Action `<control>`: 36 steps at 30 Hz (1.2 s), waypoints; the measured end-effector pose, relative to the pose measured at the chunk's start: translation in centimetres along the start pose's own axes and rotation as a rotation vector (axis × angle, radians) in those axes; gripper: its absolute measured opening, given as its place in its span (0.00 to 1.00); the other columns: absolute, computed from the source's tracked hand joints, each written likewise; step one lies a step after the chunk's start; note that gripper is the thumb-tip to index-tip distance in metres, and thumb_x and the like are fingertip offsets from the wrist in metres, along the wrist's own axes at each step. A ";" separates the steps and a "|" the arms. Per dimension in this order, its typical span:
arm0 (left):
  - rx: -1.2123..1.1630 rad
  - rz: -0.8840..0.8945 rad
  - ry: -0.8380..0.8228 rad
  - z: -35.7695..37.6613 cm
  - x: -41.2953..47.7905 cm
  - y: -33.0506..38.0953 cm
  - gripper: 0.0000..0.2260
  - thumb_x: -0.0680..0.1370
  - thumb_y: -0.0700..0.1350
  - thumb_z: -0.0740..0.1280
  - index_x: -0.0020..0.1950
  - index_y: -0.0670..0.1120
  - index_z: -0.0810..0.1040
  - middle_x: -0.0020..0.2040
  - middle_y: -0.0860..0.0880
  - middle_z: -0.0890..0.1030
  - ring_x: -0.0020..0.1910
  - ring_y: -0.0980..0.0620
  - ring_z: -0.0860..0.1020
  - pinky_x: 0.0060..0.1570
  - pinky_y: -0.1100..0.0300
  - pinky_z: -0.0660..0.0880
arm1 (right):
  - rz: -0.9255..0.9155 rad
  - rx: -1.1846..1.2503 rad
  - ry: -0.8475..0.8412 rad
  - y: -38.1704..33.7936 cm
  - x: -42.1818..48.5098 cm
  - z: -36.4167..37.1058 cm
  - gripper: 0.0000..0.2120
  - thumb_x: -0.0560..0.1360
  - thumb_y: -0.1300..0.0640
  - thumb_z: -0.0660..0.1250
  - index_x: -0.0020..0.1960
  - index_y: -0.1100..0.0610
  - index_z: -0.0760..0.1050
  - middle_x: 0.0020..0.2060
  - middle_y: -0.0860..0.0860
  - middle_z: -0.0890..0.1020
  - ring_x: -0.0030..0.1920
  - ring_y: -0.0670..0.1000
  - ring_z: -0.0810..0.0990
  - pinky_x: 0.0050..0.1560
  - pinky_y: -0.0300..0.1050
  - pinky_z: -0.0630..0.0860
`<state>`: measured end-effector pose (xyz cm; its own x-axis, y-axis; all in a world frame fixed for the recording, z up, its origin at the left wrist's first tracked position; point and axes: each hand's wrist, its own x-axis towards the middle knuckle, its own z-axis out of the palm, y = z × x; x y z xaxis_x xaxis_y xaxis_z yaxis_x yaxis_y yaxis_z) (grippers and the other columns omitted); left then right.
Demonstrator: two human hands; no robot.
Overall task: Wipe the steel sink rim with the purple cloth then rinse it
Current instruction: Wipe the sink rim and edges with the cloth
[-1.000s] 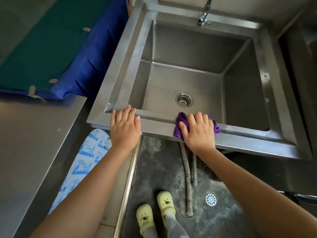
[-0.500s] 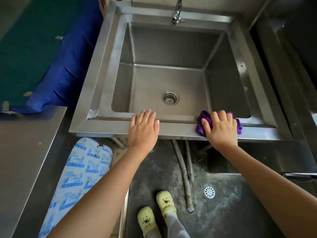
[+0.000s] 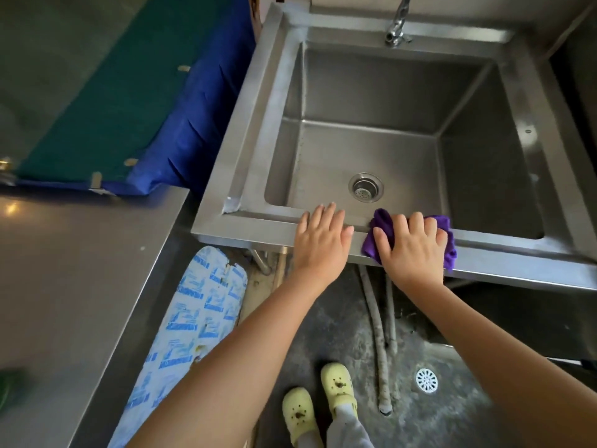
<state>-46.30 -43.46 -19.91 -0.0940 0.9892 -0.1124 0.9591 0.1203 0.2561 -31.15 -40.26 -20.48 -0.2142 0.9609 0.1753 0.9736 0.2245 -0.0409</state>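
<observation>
I'm looking down into a scullery corner with a wet, dark concrete floor and a floor drain, two grey hoses running under a square steel sink. The tap sits at the far rim, and the strainer is in the dry basin. On the front rim my left hand lies flat, fingers straight and together, holding nothing. Just beside it, my right hand has its fingers curled over the purple cloth and presses it onto that same front rim. Bunched cloth shows on both sides of the hand. A steel counter stands to the left, with a blue-printed sack leaning below it. Yellow clogs show at the bottom.
</observation>
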 end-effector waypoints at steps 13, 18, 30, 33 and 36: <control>0.100 -0.244 0.083 -1.1 -2.4 -7.6 0.30 0.77 0.59 0.39 0.76 0.49 0.53 0.78 0.47 0.53 0.77 0.47 0.47 0.72 0.51 0.34 | 0.092 0.030 0.052 -1.2 -0.8 0.3 0.20 0.76 0.43 0.56 0.49 0.60 0.74 0.43 0.60 0.77 0.44 0.61 0.73 0.47 0.54 0.70; 0.111 -0.260 0.111 -1.0 -2.3 -7.4 0.30 0.77 0.59 0.41 0.74 0.48 0.60 0.76 0.47 0.62 0.76 0.46 0.54 0.74 0.48 0.40 | -0.023 0.069 0.010 -7.7 0.2 0.1 0.19 0.73 0.41 0.57 0.45 0.57 0.74 0.40 0.57 0.77 0.41 0.58 0.74 0.43 0.51 0.69; 0.079 -0.236 0.085 -1.2 -2.4 -7.9 0.24 0.81 0.57 0.46 0.75 0.49 0.58 0.77 0.48 0.59 0.76 0.48 0.53 0.74 0.50 0.39 | -0.042 0.031 -0.034 2.5 0.0 0.0 0.21 0.75 0.40 0.54 0.50 0.58 0.73 0.46 0.59 0.77 0.46 0.62 0.74 0.47 0.54 0.71; 0.076 -0.238 0.071 -1.2 -2.3 -7.8 0.25 0.81 0.57 0.45 0.75 0.49 0.57 0.77 0.48 0.59 0.77 0.47 0.52 0.74 0.48 0.40 | 0.054 0.013 -0.099 7.7 -0.4 -0.8 0.22 0.76 0.41 0.54 0.55 0.58 0.71 0.52 0.61 0.75 0.52 0.63 0.72 0.53 0.56 0.69; 0.066 -0.264 0.081 -1.5 -2.2 -7.2 0.25 0.81 0.56 0.44 0.76 0.48 0.55 0.77 0.46 0.56 0.77 0.47 0.48 0.74 0.46 0.38 | 0.107 0.003 -0.077 8.8 -0.5 -1.1 0.22 0.77 0.42 0.54 0.55 0.59 0.71 0.52 0.61 0.75 0.52 0.63 0.72 0.54 0.57 0.68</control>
<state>-53.38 -46.36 -20.02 -0.3615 0.9281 -0.0891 0.9136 0.3717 0.1650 -22.36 -38.94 -19.89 -0.1143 0.9890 0.0936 0.9910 0.1200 -0.0587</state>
